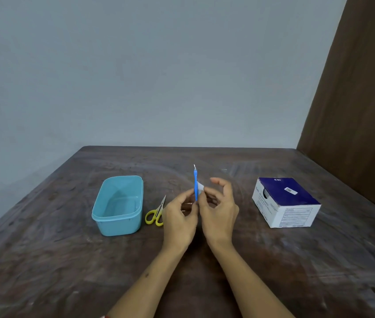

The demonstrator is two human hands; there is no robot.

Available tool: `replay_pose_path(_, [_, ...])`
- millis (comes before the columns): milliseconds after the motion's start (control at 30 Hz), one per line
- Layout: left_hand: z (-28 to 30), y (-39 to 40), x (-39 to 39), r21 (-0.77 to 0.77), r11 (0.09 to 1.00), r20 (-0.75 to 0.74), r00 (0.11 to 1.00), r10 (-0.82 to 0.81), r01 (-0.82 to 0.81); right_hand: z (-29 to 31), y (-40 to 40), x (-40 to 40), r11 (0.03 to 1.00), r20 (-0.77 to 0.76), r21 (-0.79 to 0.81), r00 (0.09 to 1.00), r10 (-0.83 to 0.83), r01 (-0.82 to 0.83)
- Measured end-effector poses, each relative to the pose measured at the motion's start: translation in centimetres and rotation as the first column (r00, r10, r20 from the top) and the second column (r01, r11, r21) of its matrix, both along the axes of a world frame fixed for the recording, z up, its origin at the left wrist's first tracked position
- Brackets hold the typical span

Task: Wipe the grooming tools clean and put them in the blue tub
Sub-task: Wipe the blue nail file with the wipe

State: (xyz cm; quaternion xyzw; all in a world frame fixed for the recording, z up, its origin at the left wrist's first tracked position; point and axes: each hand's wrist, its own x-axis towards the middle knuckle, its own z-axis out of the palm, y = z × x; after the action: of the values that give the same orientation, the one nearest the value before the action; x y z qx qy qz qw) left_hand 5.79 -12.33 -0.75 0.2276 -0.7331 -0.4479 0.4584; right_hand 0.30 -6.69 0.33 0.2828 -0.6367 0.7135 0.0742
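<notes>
The slim blue plastic-handled cuticle tool with a small metal tip [195, 180] is being held upright above the middle of the worn dark-brown wooden table [273, 271], tip pointing up. The left hand [179, 216] is pinching its lower handle; the right hand [219, 210] is pinching a small white wipe [200, 187] against the shaft, other fingers lifted. Judged step: wiping is under way, with stowing to follow. The next move is calling for a carry left to the open light-blue plastic tub [117, 204], which appears to be holding nothing. The yellow-handled scissors [155, 214] are lying beside the tub, partly hidden behind the left hand. The white and navy cardboard box [285, 201] is standing well right; its print is unreadable.
</notes>
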Motion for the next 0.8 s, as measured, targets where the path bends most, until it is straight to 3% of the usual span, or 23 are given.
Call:
replay_pose_path(167, [0.1, -0.4, 0.3, -0.019, 1.000, 0.011, 1.000, 0.022, -0.022, -0.4, 0.0, 0.6, 1.000, -0.124, 0.027, 0.992, 0.017, -0.014])
replay_pose_path(333, [0.2, -0.4, 0.2, 0.000, 1.000, 0.000, 1.000, 0.011, -0.011, -0.8, -0.3, 0.2, 0.998, -0.077, 0.056, 0.996, 0.034, -0.029])
replay_pose_path(600, [-0.3, -0.4, 0.1, 0.002, 0.997, 0.040, 0.997, -0.072, 0.072, -0.3, 0.0, -0.3, 0.999, 0.010, -0.028, 1.000, -0.027, 0.028])
replay_pose_path(800, [-0.4, -0.4, 0.1, -0.005, 1.000, 0.017, 0.999, -0.030, 0.030, -1.0, -0.2, -0.4, 0.995, -0.019, 0.088, 0.999, -0.036, 0.037])
